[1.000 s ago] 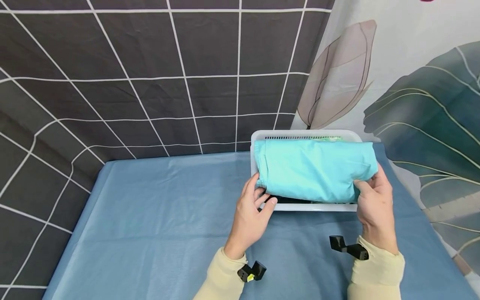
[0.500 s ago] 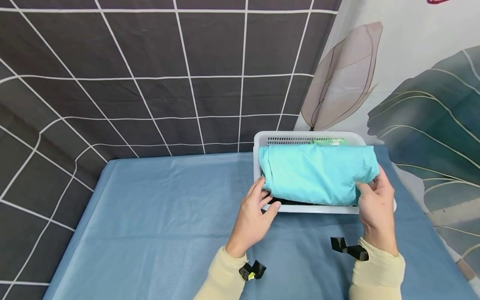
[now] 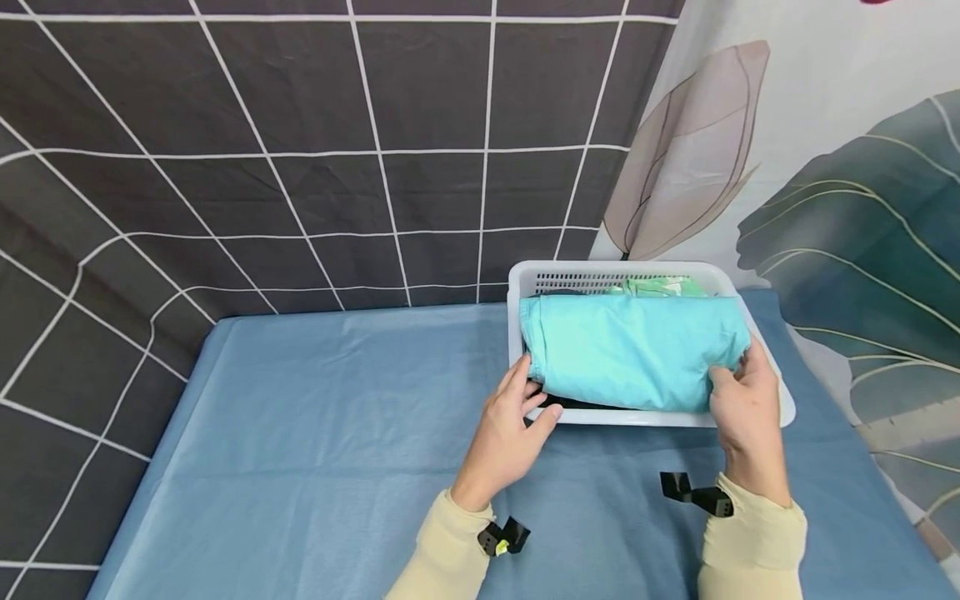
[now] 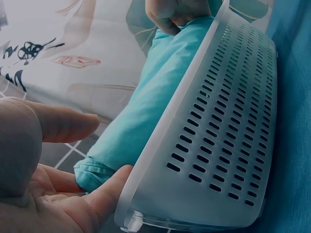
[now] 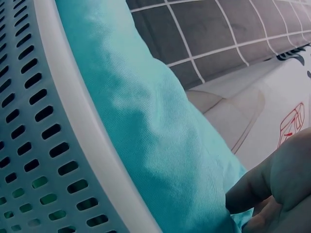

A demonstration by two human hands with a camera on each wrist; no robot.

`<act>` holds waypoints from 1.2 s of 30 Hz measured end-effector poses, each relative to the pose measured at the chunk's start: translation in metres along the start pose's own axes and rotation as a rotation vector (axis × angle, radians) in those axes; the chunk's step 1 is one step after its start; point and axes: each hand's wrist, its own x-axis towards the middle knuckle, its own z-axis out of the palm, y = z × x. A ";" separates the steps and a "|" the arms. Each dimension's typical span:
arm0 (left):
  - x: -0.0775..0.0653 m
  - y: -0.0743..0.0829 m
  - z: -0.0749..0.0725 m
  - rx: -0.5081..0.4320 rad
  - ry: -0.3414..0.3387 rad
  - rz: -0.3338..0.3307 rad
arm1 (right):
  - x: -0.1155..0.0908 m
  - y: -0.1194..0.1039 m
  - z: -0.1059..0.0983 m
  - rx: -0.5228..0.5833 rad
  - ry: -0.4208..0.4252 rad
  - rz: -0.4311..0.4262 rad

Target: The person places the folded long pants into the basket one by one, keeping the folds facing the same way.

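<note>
A folded turquoise cloth (image 3: 630,350) lies in the top of a white perforated plastic basket (image 3: 517,325). At its right end my right hand (image 3: 750,412) pinches the cloth between thumb and fingers. My left hand (image 3: 510,429) is at the basket's front left corner, fingers spread and thumb apart. In the left wrist view, the fingers (image 4: 109,191) of that hand touch the cloth's left end and the basket rim. The right wrist view shows the cloth (image 5: 146,121) bulging above the rim, with the right thumb (image 5: 250,191) against it.
A green packet (image 3: 663,287) shows behind the cloth in the basket, and something dark lies under its front edge. The basket stands on a blue-covered table (image 3: 322,433). A dark grid curtain (image 3: 300,108) hangs behind, with a leaf-patterned curtain (image 3: 847,233) to the right.
The cloth's back edge has come forward and lower into the basket, so more of the green packet shows. My right hand, still pinching the cloth, has shifted slightly left since half a second ago.
</note>
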 end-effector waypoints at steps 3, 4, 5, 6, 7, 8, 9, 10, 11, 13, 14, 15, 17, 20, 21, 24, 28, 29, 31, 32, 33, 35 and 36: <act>0.000 -0.002 -0.002 -0.011 -0.001 0.003 | 0.002 0.000 0.001 -0.023 -0.013 -0.008; 0.000 -0.003 -0.002 -0.014 -0.001 0.003 | 0.003 0.000 0.001 -0.029 -0.019 -0.013; 0.000 -0.003 -0.003 -0.015 -0.002 0.000 | 0.003 -0.001 0.001 -0.034 -0.022 -0.020; 0.000 -0.003 -0.003 -0.014 -0.003 -0.003 | 0.003 -0.001 0.001 -0.041 -0.025 -0.023; 0.000 -0.003 -0.003 -0.013 -0.004 -0.009 | 0.003 -0.001 0.001 -0.043 -0.031 -0.018; 0.000 -0.003 -0.003 -0.013 -0.005 -0.011 | 0.003 -0.002 0.000 -0.048 -0.034 -0.007; -0.001 -0.003 -0.003 -0.012 -0.007 -0.014 | 0.003 -0.002 0.000 -0.050 -0.038 0.001; -0.001 -0.003 -0.003 -0.009 -0.009 -0.015 | 0.003 -0.003 0.000 -0.050 -0.037 0.016; -0.001 -0.003 -0.002 -0.005 -0.010 -0.013 | 0.002 -0.003 0.000 -0.053 -0.031 0.028; -0.001 -0.003 -0.002 -0.003 -0.011 0.000 | 0.002 -0.004 0.001 -0.061 -0.013 0.051; -0.001 -0.003 -0.001 0.000 -0.013 0.009 | 0.002 -0.004 0.001 -0.070 -0.001 0.058; -0.001 -0.003 -0.001 0.005 -0.014 0.011 | 0.001 -0.004 0.001 -0.074 0.006 0.061; -0.001 -0.004 -0.002 0.011 -0.018 0.020 | 0.000 -0.005 0.000 -0.095 0.026 0.068; -0.001 -0.005 -0.003 0.016 -0.030 0.029 | -0.002 -0.006 -0.003 -0.133 0.050 0.059; -0.001 -0.005 -0.004 0.018 -0.037 0.034 | -0.002 -0.006 -0.004 -0.143 0.064 0.052; 0.000 -0.005 -0.005 0.038 -0.062 0.046 | -0.002 -0.005 -0.005 -0.169 0.101 0.024; 0.001 -0.006 -0.006 0.079 -0.093 0.029 | 0.001 -0.002 -0.004 -0.233 0.094 -0.005; 0.002 -0.006 -0.007 0.078 -0.097 0.021 | 0.002 -0.001 -0.004 -0.251 0.086 -0.012; 0.003 -0.006 -0.008 0.063 -0.098 0.012 | 0.002 0.000 -0.004 -0.294 0.068 -0.015; 0.003 -0.007 -0.008 0.050 -0.096 0.012 | 0.002 0.001 -0.005 -0.312 0.058 -0.015; 0.003 -0.007 -0.009 0.038 -0.093 0.012 | 0.002 0.001 -0.005 -0.328 0.049 -0.015; 0.003 -0.007 -0.010 0.014 -0.086 0.010 | 0.001 0.001 -0.004 -0.391 0.027 -0.032; 0.003 -0.007 -0.011 0.009 -0.082 0.010 | 0.000 0.001 -0.004 -0.428 0.018 -0.040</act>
